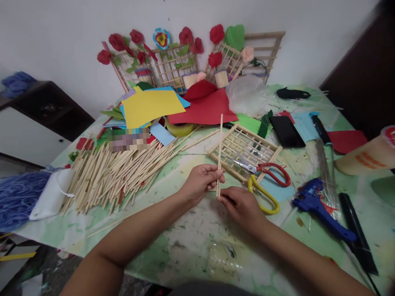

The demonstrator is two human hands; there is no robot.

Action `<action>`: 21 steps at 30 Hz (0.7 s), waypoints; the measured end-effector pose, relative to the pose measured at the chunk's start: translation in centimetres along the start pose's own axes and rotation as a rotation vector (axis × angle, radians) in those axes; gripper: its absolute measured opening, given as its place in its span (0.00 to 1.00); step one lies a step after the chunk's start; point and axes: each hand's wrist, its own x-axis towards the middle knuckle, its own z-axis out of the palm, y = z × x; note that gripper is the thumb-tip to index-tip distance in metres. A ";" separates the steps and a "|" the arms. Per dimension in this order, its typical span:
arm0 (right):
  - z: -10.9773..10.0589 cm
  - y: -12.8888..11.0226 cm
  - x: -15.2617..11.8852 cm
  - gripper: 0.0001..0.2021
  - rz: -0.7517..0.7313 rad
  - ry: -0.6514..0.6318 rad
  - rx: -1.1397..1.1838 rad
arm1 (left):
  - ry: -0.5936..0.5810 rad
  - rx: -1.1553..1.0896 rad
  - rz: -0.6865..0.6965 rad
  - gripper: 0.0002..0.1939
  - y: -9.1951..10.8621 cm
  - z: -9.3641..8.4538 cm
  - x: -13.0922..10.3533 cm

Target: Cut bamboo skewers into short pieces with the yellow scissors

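Note:
In front of me, my left hand pinches a few thin wooden sticks that stand nearly upright, one reaching higher than the rest. Just below, the fingers of my right hand close on the lower ends of the same sticks. How many sticks there are is hard to make out. Behind the hands lies a small wooden lattice, with scissors with red and yellow handles resting partly on it. A big pile of loose sticks spreads over the table to the left.
To the right lie a blue glue gun, a black phone and a tilted drink cup. Coloured sheets lie further back, before lattices with red felt flowers. Blue yarn sits at the left edge.

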 end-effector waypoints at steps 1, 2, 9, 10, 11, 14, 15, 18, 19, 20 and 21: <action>-0.5 0.2 0.1 0.10 -0.023 0.004 -0.034 | 0.005 0.030 0.019 0.15 0.2 -0.2 0.0; -1.2 0.4 0.3 0.10 -0.045 0.029 -0.086 | 0.015 0.057 0.041 0.14 0.5 -0.4 0.1; -7.5 3.3 1.5 0.08 0.221 0.054 -0.690 | 0.109 0.126 0.151 0.15 2.6 -1.8 0.3; -8.1 3.6 1.5 0.10 0.261 0.000 -0.699 | 0.117 0.127 0.156 0.14 2.8 -1.9 0.2; -8.4 3.9 1.5 0.11 0.294 -0.047 -0.692 | 0.126 0.129 0.163 0.14 2.9 -1.9 0.2; -8.7 4.4 1.1 0.14 0.338 -0.155 -0.661 | 0.146 0.121 0.190 0.12 3.2 -1.8 0.1; -8.6 4.4 0.9 0.16 0.336 -0.180 -0.659 | 0.146 0.110 0.189 0.12 3.2 -1.8 0.1; -8.1 4.6 0.8 0.20 0.341 -0.218 -0.670 | 0.132 0.025 0.155 0.11 3.3 -1.7 0.0; -8.0 4.7 0.9 0.19 0.372 -0.219 -0.675 | 0.128 -0.015 0.135 0.11 3.4 -1.7 0.0; -7.9 4.6 1.1 0.17 0.417 -0.217 -0.677 | 0.126 -0.052 0.117 0.11 3.4 -1.7 0.0; -7.9 4.6 1.3 0.15 0.467 -0.210 -0.676 | 0.126 -0.083 0.100 0.11 3.4 -1.7 0.0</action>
